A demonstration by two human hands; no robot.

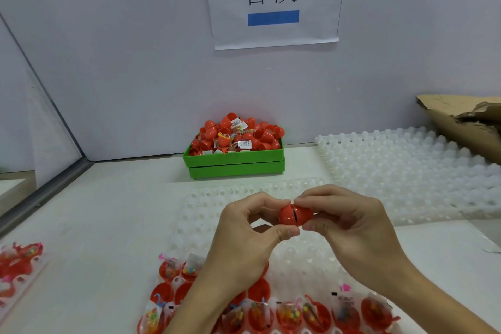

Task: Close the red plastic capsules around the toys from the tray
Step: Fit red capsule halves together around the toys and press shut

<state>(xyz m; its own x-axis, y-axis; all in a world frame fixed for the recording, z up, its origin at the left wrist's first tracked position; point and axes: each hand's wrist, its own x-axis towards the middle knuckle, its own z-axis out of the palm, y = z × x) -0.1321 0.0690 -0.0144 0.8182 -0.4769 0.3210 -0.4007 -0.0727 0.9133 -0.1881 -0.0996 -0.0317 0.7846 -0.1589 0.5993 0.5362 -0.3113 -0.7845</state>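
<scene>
Both hands meet above the white dimpled plastic tray (244,228), holding one red egg-shaped plastic capsule (294,215) between them. The left hand (244,236) pinches its left half with thumb and forefinger curled round it, and the right hand (349,228) grips the right half the same way — an opposed hold that lets the two shells be pushed together along their seam. A dark line across the capsule suggests the halves are not quite seated. Holding it up off the table keeps it over the tray's near rows, where open red capsule halves with bagged toys (290,314) wait within easy reach. The green plastic bin (233,164) heaped with red capsules sits straight ahead against the wall — likely the drop-off for finished ones.
</scene>
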